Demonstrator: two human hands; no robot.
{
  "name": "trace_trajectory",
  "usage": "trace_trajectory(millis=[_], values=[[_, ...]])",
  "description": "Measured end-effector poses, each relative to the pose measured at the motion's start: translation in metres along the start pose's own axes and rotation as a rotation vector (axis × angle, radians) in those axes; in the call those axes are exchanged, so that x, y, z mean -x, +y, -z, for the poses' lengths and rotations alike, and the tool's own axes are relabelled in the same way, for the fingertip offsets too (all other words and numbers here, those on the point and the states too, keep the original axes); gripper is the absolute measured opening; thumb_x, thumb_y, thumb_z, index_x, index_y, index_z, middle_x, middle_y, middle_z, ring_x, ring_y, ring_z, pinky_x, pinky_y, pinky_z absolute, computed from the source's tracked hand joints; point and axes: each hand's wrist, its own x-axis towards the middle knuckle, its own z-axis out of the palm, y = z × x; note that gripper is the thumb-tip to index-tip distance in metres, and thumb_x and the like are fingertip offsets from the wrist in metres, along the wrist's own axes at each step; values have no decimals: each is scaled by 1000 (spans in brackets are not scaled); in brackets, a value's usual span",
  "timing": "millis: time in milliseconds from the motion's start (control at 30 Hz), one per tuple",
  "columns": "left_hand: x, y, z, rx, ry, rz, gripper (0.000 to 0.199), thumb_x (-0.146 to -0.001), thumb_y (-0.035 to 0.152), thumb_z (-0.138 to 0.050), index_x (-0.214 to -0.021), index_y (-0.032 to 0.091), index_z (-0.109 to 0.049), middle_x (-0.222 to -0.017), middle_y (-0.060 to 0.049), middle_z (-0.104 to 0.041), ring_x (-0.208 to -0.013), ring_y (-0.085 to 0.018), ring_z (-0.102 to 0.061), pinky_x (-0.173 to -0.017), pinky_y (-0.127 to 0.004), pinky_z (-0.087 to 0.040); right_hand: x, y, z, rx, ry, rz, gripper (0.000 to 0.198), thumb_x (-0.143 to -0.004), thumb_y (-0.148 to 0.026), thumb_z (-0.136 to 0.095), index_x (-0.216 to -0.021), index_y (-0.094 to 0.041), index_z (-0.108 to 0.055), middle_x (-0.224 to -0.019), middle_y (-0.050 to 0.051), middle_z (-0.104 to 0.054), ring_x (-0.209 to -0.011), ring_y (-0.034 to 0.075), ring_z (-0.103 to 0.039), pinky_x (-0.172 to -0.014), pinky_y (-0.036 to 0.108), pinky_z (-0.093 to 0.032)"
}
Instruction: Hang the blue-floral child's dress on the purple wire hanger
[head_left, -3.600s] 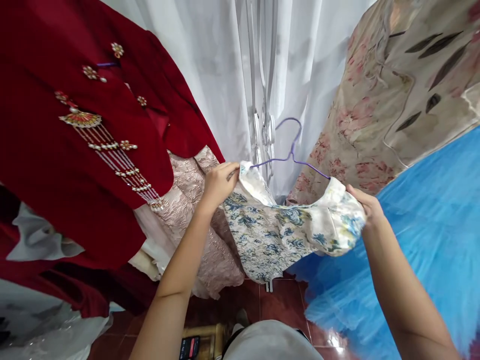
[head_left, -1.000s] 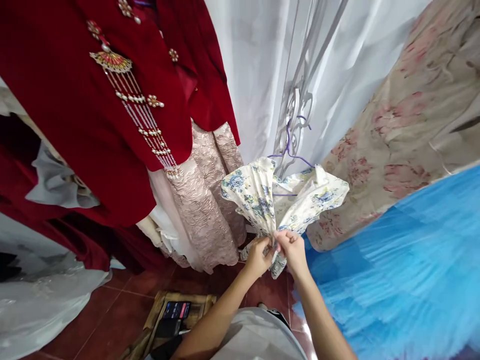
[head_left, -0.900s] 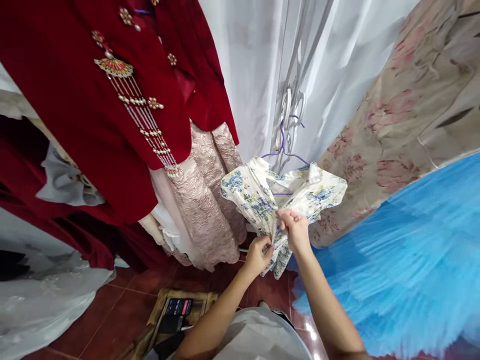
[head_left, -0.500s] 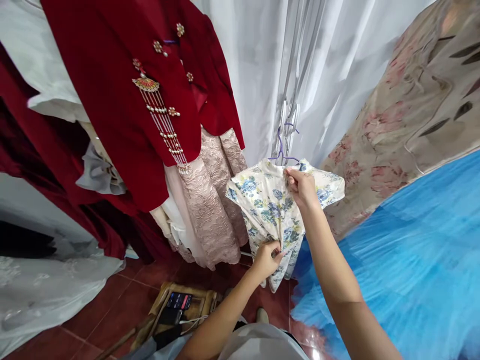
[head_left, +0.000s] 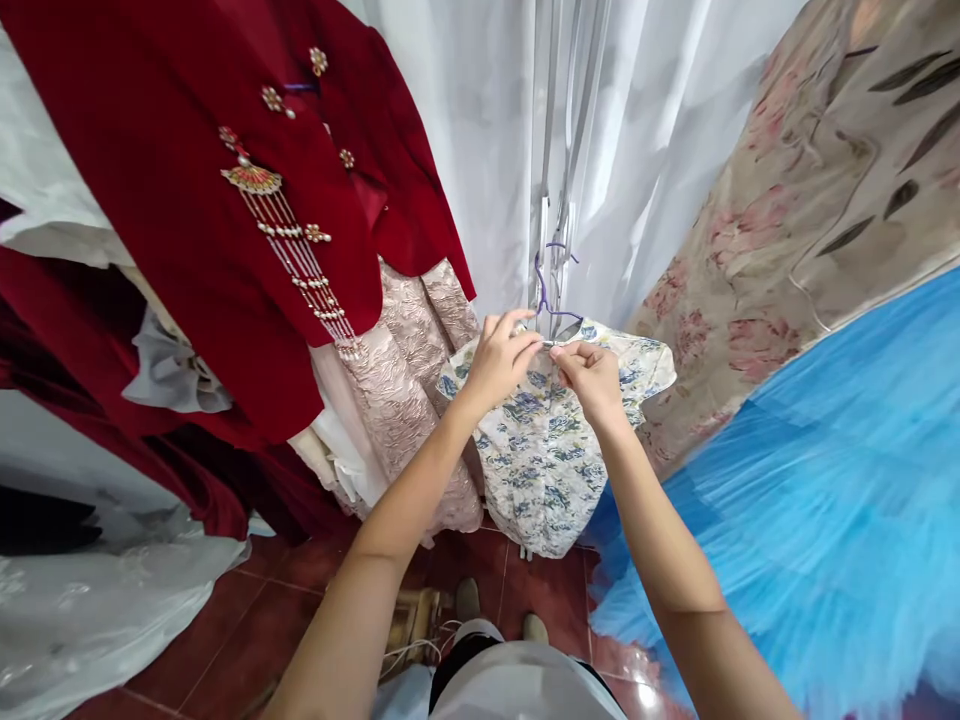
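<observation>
A white short-sleeved dress [head_left: 551, 470] with blue flowers hangs in front of me on a purple wire hanger [head_left: 546, 300]. Both of my hands are at the top of its neckline. My left hand [head_left: 499, 362] pinches the neck edge left of the middle, thumb and forefinger together and the other fingers raised. Just beside it, my right hand [head_left: 592, 378] grips the same edge between thumb and bent forefinger. What lies right under the fingertips is too small to make out. Below my hands, the front of the dress hangs down freely.
Left of the dress hang a red velvet jacket [head_left: 330, 230] with a beaded ornament and a pink brocade skirt [head_left: 409, 400]. A blue tulle skirt [head_left: 810, 480] and beige floral fabric [head_left: 720, 300] are on the right. A wooden stool [head_left: 412, 620] stands low on the tiled floor.
My left hand has risen from the lower front of the dress to the neckline, beside my right hand. The gathered front has dropped and spread out. The view has shifted slightly right.
</observation>
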Motion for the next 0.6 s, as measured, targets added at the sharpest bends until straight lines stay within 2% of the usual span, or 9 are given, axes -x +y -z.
trace_trajectory(millis=[100, 233, 333, 400, 500, 600], values=[[-7, -9, -6, 32, -20, -47, 24, -103, 27, -48, -94, 19, -69, -102, -6, -69, -96, -21, -53, -91, -37, -47, 2, 10, -9, 54, 38, 56, 33, -78, -48, -72, -67, -20, -56, -43, -7, -46, -39, 8, -34, -43, 24, -26], [-6, -16, -14, 105, 122, -52, 26, -104, 27, -46, -91, 19, -67, -94, -5, -70, -91, -20, -55, -88, -35, -45, 8, 26, -26, 111, 145, 130, 30, -83, -46, -67, -73, -20, -56, -47, -9, -41, -42, 8, -30, -44, 23, -23], [-9, -24, -12, 179, 194, -51, 26, -104, 29, -47, -89, 19, -67, -89, -5, -70, -88, -19, -57, -85, -34, -46, 12, 43, -35, 177, 174, 99, 30, -85, -46, -64, -74, -20, -57, -49, -8, -42, -45, 9, -32, -45, 24, -24], [-15, -34, -1, 262, 289, 15, 27, -104, 31, -47, -91, 19, -67, -85, -4, -68, -83, -17, -59, -78, -31, -47, 19, 61, -40, 239, 141, 32, 31, -85, -46, -64, -70, -20, -56, -49, -7, -41, -45, 10, -32, -46, 24, -24], [-24, -67, 27, 381, 410, 131, 26, -103, 35, -50, -96, 18, -68, -85, -4, -67, -79, -15, -62, -72, -27, -48, 44, 95, -45, 315, 83, -72, 35, -85, -47, -63, -65, -21, -52, -48, -7, -39, -44, 10, -32, -46, 25, -23], [-18, -123, 53, 433, 384, 224, 25, -97, 42, -61, -93, 18, -70, -86, -3, -68, -82, -15, -64, -75, -26, -49, 80, 126, -48, 339, 62, -140, 39, -87, -49, -63, -63, -21, -52, -48, -8, -36, -45, 10, -32, -48, 25, -23]])
